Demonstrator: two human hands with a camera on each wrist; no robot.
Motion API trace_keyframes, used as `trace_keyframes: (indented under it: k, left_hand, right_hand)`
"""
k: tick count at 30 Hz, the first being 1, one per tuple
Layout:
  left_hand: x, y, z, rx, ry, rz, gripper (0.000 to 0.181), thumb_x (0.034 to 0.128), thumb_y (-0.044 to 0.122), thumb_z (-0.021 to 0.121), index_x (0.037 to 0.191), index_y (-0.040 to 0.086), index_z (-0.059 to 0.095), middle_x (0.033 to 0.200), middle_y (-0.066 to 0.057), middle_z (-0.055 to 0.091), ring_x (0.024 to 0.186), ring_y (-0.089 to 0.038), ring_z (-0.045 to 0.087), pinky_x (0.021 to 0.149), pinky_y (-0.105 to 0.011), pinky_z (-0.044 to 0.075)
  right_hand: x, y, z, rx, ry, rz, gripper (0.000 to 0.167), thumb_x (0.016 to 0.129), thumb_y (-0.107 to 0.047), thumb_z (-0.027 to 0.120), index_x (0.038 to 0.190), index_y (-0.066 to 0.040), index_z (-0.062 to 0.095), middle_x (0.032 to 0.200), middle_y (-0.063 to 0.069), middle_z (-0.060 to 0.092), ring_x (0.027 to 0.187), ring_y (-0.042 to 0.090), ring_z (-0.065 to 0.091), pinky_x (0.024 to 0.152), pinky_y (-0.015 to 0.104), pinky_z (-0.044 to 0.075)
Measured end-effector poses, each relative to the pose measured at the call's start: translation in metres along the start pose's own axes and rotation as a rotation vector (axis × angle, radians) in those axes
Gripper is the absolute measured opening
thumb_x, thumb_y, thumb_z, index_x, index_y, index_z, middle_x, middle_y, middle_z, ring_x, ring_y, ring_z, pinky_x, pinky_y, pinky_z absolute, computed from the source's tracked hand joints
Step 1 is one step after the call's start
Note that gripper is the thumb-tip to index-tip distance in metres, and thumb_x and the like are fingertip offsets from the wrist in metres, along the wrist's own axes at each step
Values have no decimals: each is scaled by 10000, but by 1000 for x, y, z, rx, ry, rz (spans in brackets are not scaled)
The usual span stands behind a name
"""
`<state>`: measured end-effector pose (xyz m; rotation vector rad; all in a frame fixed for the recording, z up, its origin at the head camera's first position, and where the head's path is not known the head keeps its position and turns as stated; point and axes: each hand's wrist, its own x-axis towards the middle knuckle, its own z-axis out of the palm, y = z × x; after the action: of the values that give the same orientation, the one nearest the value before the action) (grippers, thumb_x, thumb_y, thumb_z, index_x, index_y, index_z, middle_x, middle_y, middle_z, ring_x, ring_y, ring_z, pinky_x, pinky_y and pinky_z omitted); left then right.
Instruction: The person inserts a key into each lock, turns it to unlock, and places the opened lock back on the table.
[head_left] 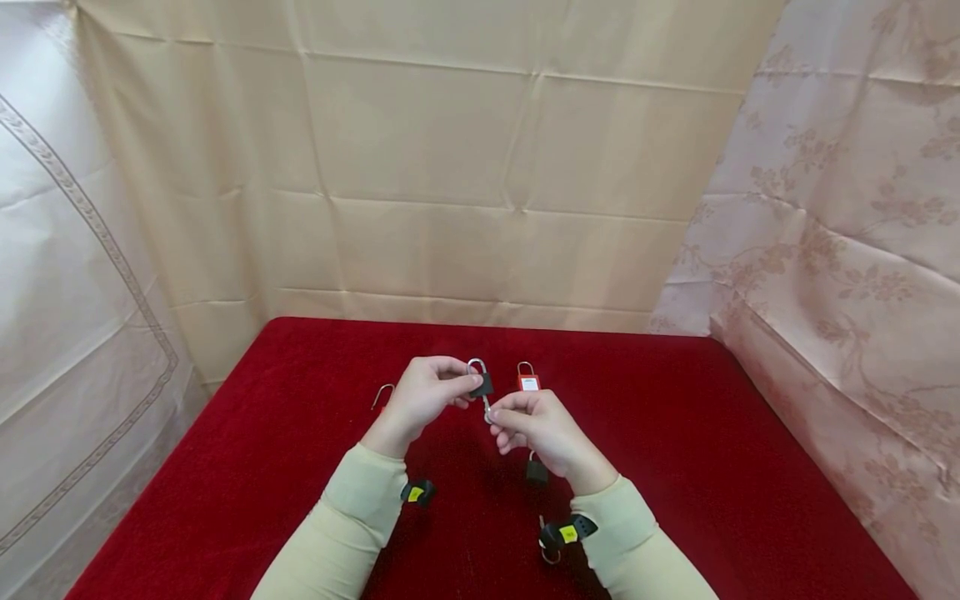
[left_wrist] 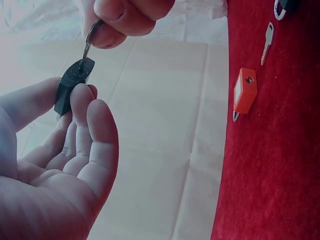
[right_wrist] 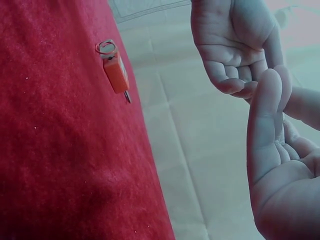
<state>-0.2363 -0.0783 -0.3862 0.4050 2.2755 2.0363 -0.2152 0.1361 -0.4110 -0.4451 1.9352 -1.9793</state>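
Observation:
My left hand [head_left: 427,395] pinches a black padlock [head_left: 482,384] between thumb and fingers, its silver shackle pointing up. My right hand [head_left: 542,427] pinches the ring of a small key [left_wrist: 83,61], whose blade is in the bottom of that padlock. In the right wrist view the lock and key are hidden behind the fingers. Both hands are raised above the red cloth. Beyond the right hand lies a red padlock [head_left: 528,382] with a white label. Another black padlock [head_left: 536,472] lies under the right wrist.
A red table cloth [head_left: 675,467] covers the table. Left of the left hand, a second red padlock's shackle [head_left: 383,392] shows; in the right wrist view a red padlock [right_wrist: 117,75] has a key ring at its end. A loose key [left_wrist: 268,44] lies on the cloth. Curtains [head_left: 420,150] hang behind.

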Motion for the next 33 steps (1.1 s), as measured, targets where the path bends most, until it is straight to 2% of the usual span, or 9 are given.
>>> trace_keyframes:
  k: [6, 18, 25, 33]
  left_hand:
    - [0, 0, 1, -1, -8, -3, 147, 915, 102, 749, 1007, -13, 749, 885, -109, 729, 782, -233, 700, 722, -370, 601]
    - [0, 0, 1, 9, -10, -8, 139, 911, 96, 755, 1010, -1, 752, 893, -110, 731, 796, -244, 703, 733, -368, 599]
    - [0, 0, 2, 7, -16, 7, 136, 910, 87, 750, 1009, -6, 747, 868, -104, 725, 777, -233, 693, 726, -359, 591]
    - [0, -3, 7, 0, -60, 16, 164, 903, 82, 753, 1011, -40, 734, 799, -87, 706, 741, -297, 691, 728, -360, 593]
  right_hand:
    - [0, -1, 1, 1, 22, -1, 174, 962, -77, 694, 1039, 79, 704, 837, 160, 690, 646, 156, 661, 667, 326, 608]
    - [0, -1, 1, 32, 20, -9, 187, 969, -73, 686, 1034, 102, 686, 817, 125, 687, 641, 145, 660, 673, 330, 609]
    - [-1, -2, 1, 37, 39, -6, 154, 966, -85, 696, 1031, 55, 707, 831, 130, 695, 664, 154, 672, 716, 370, 615]
    - [1, 1, -1, 103, 70, -7, 95, 970, -50, 684, 998, 38, 705, 829, 141, 693, 667, 155, 687, 740, 393, 615]
